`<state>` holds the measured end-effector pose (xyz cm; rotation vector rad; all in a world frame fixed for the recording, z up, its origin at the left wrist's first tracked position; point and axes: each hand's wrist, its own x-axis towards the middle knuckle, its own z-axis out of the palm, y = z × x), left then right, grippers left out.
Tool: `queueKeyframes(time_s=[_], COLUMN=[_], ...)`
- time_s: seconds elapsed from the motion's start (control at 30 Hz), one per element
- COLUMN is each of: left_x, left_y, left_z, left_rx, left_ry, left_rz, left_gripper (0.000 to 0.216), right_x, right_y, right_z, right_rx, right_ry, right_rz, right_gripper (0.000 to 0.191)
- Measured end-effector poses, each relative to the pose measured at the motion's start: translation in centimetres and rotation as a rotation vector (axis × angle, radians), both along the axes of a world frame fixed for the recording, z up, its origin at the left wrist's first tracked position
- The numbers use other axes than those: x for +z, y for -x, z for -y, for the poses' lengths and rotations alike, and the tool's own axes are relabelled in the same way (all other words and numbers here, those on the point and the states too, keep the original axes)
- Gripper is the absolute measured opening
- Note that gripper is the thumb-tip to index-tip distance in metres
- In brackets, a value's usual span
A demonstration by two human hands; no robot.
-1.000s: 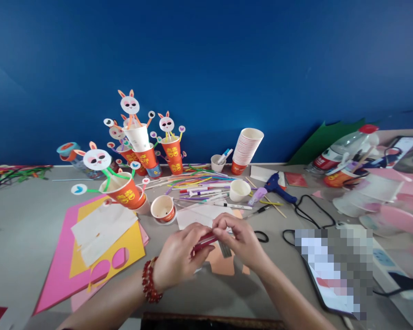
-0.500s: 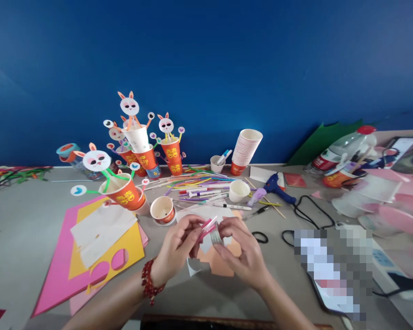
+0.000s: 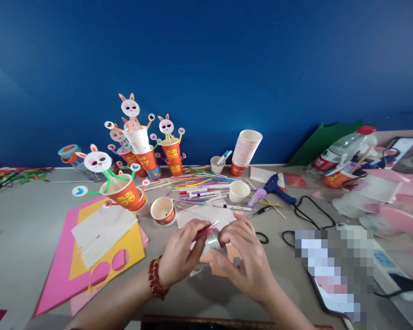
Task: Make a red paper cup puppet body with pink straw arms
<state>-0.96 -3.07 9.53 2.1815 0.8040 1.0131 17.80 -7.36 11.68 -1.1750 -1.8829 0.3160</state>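
My left hand (image 3: 184, 247) pinches a small, narrow pink-and-white piece (image 3: 204, 230). Against its edge sits a clear, shiny, ribbed piece (image 3: 212, 239), gripped between the thumb and fingers of my right hand (image 3: 246, 256). Whether the two pieces are joined I cannot make out. Beneath the hands lie white paper (image 3: 192, 213) and peach-coloured paper (image 3: 220, 268), partly covered by my fingers. Beyond my left hand stands a paper cup (image 3: 163, 211) with dark specks inside.
Rabbit-faced paper cups (image 3: 122, 190) stand at the left behind pink and yellow sheets (image 3: 131, 243). Markers (image 3: 206, 195), a white cup (image 3: 239, 191) and a tall cup stack (image 3: 247, 149) occupy the back. At right are a blue glue gun (image 3: 278, 188), its cord and a phone (image 3: 326, 279).
Both hands have turned and drawn closer together around the small pieces. The pink piece is tilted flatter, and the clear piece shows more broadly. The view has shifted slightly.
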Motion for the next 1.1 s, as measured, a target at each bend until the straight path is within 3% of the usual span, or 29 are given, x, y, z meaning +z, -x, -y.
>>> queueKeyframes(time_s=[0.07,0.23,0.3,0.4,0.5,0.63,0.73,0.9,1.1], left_x=[0.1,1.2,1.6,1.8,1.7,1.6,1.6,1.9,1.9], left_y=[0.0,-0.3,-0.4,-0.2,0.4,1.1,1.5,1.8,1.1], left_z=[0.1,-0.5,-0.9,-1.4,-1.5,-1.6,-1.7,-1.9,-1.5], left_rx=[0.003,-0.047,-0.069,-0.076,-0.095,-0.154,-0.167,-0.17,-0.137], left_ry=[0.096,0.607,0.653,0.484,0.172,-0.25,-0.412,-0.503,-0.281], left_rz=[0.058,0.274,0.293,0.228,0.156,0.135,0.084,-0.01,0.066], left_gripper=[0.033,0.02,0.018,0.015,0.001,0.015,0.015,0.017,0.018], right_x=[0.1,0.3,0.2,0.0,-0.4,-0.8,-1.1,-1.8,-1.8], right_y=[0.0,0.0,0.0,-0.2,-0.5,-0.8,-0.9,-1.3,-1.3], right_z=[0.0,-0.1,-0.1,0.0,0.0,0.2,0.2,0.2,0.2], right_rx=[0.006,-0.002,-0.003,0.001,-0.002,-0.026,-0.034,-0.03,0.007], right_ry=[0.004,-0.006,-0.018,-0.054,-0.113,-0.228,-0.303,-0.361,-0.248], right_rz=[-0.009,-0.014,0.008,0.047,0.079,0.108,0.129,0.17,0.116], right_gripper=[0.015,0.015,0.015,0.013,0.013,0.014,0.019,0.025,0.022])
